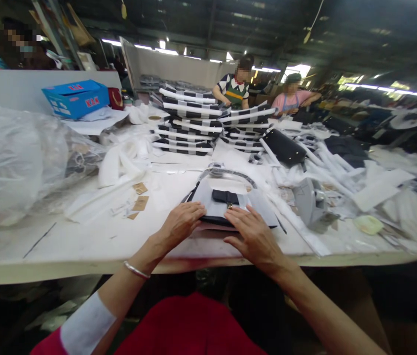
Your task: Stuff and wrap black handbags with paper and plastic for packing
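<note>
A black handbag (208, 218) lies on the worktable in front of me, its arched handle (236, 172) pointing away. White wrapping sheet (258, 204) covers much of its front, and a black strap tab (225, 197) with a small gold-coloured clasp shows in the middle. My left hand (183, 220) rests on the bag's near left corner, fingers stretched out. On the near right side my right hand (255, 235) lies with spread fingers on the sheet, its fingertips close to the clasp. Neither hand grips anything that I can see.
Stacks of black bags (189, 123) with white padding stand at the back. A tape dispenser (309, 199) sits to the right among foam strips. Clear plastic (26, 162) is heaped at left, near a blue box (77, 98). Two people work across the table; another is far left.
</note>
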`<action>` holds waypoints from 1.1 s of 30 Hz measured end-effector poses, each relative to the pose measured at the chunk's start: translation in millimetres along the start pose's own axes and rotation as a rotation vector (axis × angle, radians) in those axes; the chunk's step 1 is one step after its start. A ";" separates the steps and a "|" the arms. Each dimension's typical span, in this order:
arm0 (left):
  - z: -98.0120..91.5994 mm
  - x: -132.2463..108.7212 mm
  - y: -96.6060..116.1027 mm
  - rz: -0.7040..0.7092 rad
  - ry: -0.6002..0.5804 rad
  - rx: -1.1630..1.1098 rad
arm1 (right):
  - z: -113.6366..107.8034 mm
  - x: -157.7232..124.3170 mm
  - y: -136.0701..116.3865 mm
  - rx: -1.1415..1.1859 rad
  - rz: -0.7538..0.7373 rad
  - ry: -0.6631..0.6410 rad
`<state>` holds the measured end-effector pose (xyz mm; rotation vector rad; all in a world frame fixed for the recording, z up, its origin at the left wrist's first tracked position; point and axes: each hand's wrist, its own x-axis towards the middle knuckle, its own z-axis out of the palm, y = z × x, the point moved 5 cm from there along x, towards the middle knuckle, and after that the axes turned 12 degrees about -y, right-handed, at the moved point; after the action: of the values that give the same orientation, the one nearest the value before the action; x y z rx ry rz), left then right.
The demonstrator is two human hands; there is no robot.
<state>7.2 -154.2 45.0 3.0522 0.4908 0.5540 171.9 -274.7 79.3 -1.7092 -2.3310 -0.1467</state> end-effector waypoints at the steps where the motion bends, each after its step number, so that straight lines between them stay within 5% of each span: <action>1: -0.1 -0.1 -1.9 -0.007 0.000 -0.013 | 6.6 9.9 -10.2 0.009 -0.007 0.007; 6: -9.0 -3.7 -7.4 -0.014 -0.103 -0.110 | 48.2 41.8 -21.1 0.095 0.039 0.026; 11: -11.7 -11.5 -11.3 -0.017 -0.207 -0.103 | 55.6 42.1 -14.4 0.117 0.085 0.085; 19: -0.8 1.6 -20.2 0.029 -0.129 -0.052 | 61.5 46.6 -20.2 0.053 0.124 0.086; 33: 21.6 -15.5 -16.9 -0.016 0.063 -0.043 | 72.4 46.6 -26.1 0.004 0.134 0.120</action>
<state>-4.3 -141.6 18.5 2.9953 0.4968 0.6528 124.0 -223.3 23.1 -1.7951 -2.1232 -0.2133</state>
